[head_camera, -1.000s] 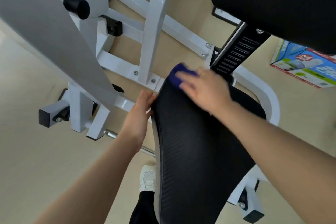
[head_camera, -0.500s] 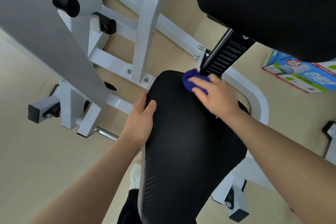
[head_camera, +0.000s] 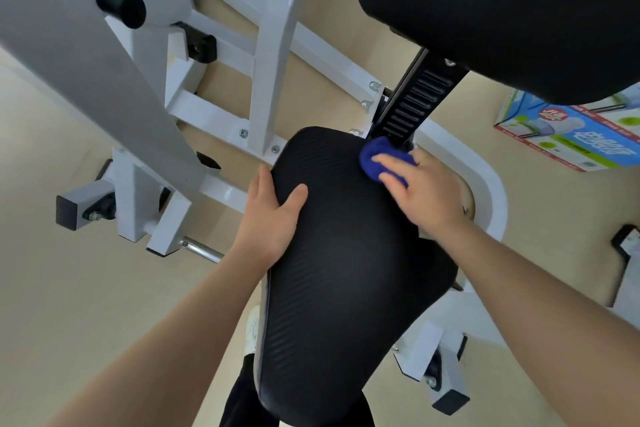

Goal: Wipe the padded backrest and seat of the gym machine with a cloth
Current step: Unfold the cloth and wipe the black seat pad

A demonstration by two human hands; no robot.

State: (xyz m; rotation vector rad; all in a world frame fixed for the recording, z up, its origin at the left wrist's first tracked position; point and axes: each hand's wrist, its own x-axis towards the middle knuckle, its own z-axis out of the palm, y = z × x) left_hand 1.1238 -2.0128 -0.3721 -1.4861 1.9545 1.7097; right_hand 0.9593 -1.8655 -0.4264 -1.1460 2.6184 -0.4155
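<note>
Fingers: right hand [head_camera: 424, 194] is pressing a bunched blue cloth [head_camera: 381, 158] flat under its fingers [head_camera: 391, 180], which are lying close together on top of it; left hand [head_camera: 273, 215] is resting open on the seat's left edge, thumb spread onto the top and the other fingers curling over the side.
Cloth place: it is sitting at the far right corner of the black seat [head_camera: 346, 270], touching the foot of the ribbed black post [head_camera: 415, 100].
Change: over the last second the cloth is travelling from the far left tip of the seat across to this far right corner, and the left hand is shifting from beside the seat to gripping its edge.
Meaning: the far end of the seat is probably getting covered now; the broad middle and near part of the seat appear to be waiting for their pass.
Backrest: the black backrest [head_camera: 502, 10] is hanging above at far right, with neither hand touching it.
Obstacle: the post is blocking any further stroke away from the person, so the next sweep is likely coming back towards the near end.
Surroundings: white frame [head_camera: 273, 45] is crossing the far left, with a black knob [head_camera: 121, 7] sticking out; a printed box [head_camera: 571, 139] is lying on the floor at right, well apart from the seat.
Below: a white shoe [head_camera: 252, 329] is peeking out beside the seat's near left edge.
</note>
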